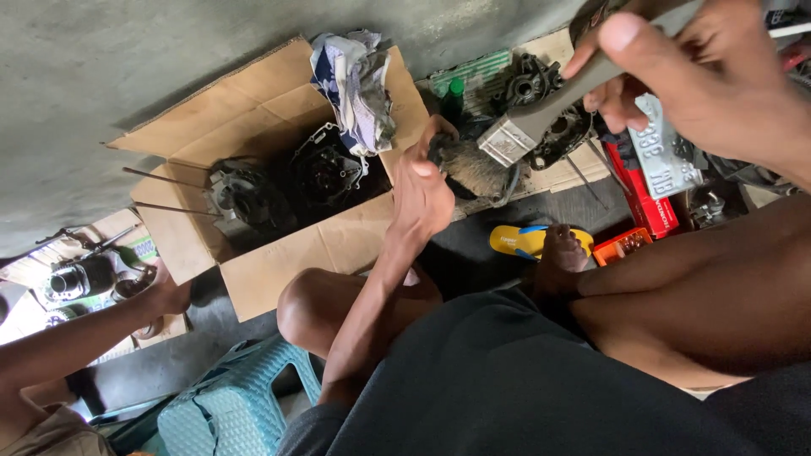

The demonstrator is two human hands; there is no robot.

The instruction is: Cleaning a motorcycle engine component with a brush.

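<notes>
Left hand [420, 190], centre frame: fingers closed round a small dark engine part [439, 152], held steady over the cardboard box [253, 118] edge. Right hand [684, 76], at 1 o'clock: fist gripping a paintbrush [541, 114] by the handle, bristles angled down toward the part – likely for cleaning it. In the box at 10 o'clock: two engine casings [287, 186], crumpled rag [355, 84]. A yellow sandal [519, 241] (worn) lies below the brush

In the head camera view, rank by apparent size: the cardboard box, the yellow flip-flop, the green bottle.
1. cardboard box, by far the largest.
2. yellow flip-flop.
3. green bottle, smallest, though partly hidden.
</notes>
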